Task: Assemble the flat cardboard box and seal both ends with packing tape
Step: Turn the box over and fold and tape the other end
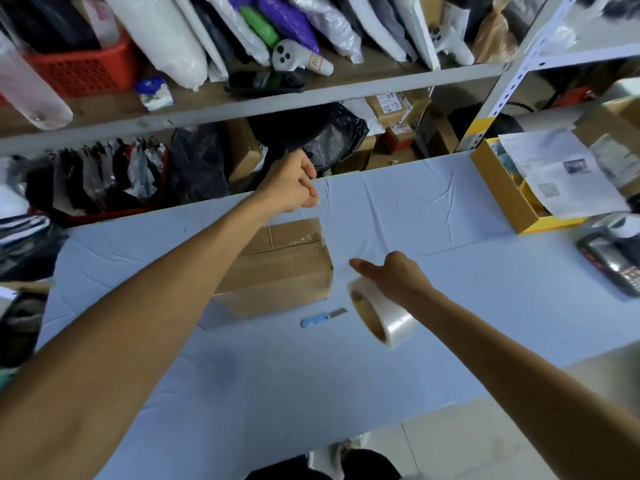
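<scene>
One taped box (277, 271); right hand (398, 275) grips tape roll (391, 317); left hand (291, 185) curled, hold unclear

I'm looking at a stockrm/packing area: metal shelving (277, 95) w/ poly-bagged goods (166, 39) & labelled parcels (394, 105) far side, handheld scanner (613, 258) on table (450, 237) right.

The cardboard box (277, 271) is plain brown, and the roll of tape (384, 315) is milky-clear around a brown core. The table cloth (415, 220) is pale blue, the knife (322, 318) has a light-blue handle and a silver blade, and the open carton (498, 192) at the far right is tan with yellow edges. On the shelf (311, 95), a basket (83, 69) is red with a lattice pattern.
</scene>
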`<state>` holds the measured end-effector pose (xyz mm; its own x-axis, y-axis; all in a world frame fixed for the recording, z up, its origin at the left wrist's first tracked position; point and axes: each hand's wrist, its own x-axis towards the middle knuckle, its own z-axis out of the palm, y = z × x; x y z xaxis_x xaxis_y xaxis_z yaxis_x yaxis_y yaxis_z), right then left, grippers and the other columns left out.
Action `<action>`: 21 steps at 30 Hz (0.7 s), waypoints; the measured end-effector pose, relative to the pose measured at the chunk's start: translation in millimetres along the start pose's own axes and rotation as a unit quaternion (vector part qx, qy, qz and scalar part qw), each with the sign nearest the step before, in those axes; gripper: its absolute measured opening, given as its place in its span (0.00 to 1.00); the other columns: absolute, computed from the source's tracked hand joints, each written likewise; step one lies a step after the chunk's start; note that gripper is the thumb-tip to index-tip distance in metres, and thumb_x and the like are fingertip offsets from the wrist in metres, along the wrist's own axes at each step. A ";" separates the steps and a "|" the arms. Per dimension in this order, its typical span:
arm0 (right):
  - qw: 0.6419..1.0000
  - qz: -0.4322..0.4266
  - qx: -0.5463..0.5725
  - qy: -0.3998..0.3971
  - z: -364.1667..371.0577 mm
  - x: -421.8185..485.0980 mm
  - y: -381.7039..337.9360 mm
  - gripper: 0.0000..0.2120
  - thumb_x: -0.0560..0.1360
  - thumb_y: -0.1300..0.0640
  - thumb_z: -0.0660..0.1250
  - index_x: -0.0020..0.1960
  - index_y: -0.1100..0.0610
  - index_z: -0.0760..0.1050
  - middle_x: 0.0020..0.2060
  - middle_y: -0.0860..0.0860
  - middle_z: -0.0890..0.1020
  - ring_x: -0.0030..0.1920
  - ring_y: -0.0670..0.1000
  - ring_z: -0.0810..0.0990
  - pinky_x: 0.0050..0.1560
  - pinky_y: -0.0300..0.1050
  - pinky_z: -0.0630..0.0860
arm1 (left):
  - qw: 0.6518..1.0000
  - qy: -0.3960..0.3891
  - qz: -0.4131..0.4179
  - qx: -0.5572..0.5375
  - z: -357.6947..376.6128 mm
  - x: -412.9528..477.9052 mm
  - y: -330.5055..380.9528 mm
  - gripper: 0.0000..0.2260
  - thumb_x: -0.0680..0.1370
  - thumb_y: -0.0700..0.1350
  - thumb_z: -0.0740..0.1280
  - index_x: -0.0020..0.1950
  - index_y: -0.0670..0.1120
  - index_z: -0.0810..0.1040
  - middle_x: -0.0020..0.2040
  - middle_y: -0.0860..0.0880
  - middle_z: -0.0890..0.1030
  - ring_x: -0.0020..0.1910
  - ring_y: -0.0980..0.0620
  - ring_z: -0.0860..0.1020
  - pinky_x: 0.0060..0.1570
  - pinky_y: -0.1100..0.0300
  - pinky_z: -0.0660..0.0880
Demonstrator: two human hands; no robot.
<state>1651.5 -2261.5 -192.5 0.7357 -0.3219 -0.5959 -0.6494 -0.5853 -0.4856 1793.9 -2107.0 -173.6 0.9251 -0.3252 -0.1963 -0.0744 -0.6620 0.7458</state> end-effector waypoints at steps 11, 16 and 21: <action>0.988 0.054 0.136 0.045 43.5 -9.2 4.6 0.23 0.73 0.36 0.63 0.39 0.57 0.66 0.38 0.52 0.72 0.40 0.55 0.73 0.40 0.46 0.67 | 0.987 -0.153 0.050 0.001 -2.6 24.7 -14.5 0.17 0.71 0.34 0.72 0.57 0.40 0.71 0.41 0.48 0.80 0.42 0.53 0.79 0.46 0.57 0.78; 0.987 0.062 0.130 0.066 47.9 -3.0 -2.3 0.24 0.72 0.36 0.63 0.40 0.58 0.67 0.41 0.54 0.74 0.42 0.56 0.73 0.43 0.48 0.68 | 0.984 -0.170 0.047 0.015 -1.9 37.0 -23.6 0.17 0.72 0.34 0.72 0.58 0.39 0.71 0.42 0.48 0.80 0.44 0.50 0.79 0.49 0.54 0.78; 0.988 0.074 0.127 0.055 54.4 0.4 -4.7 0.24 0.72 0.35 0.62 0.38 0.56 0.65 0.42 0.53 0.74 0.44 0.56 0.74 0.46 0.49 0.70 | 0.983 -0.177 0.042 0.015 6.1 43.2 -32.9 0.17 0.71 0.32 0.72 0.58 0.38 0.72 0.42 0.46 0.79 0.46 0.46 0.79 0.54 0.49 0.78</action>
<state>1644.4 -2218.3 -225.2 0.6360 -0.4772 -0.6065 -0.7688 -0.3242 -0.5512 1834.1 -2103.4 -210.5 0.7273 -0.5914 -0.3482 -0.1618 -0.6409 0.7504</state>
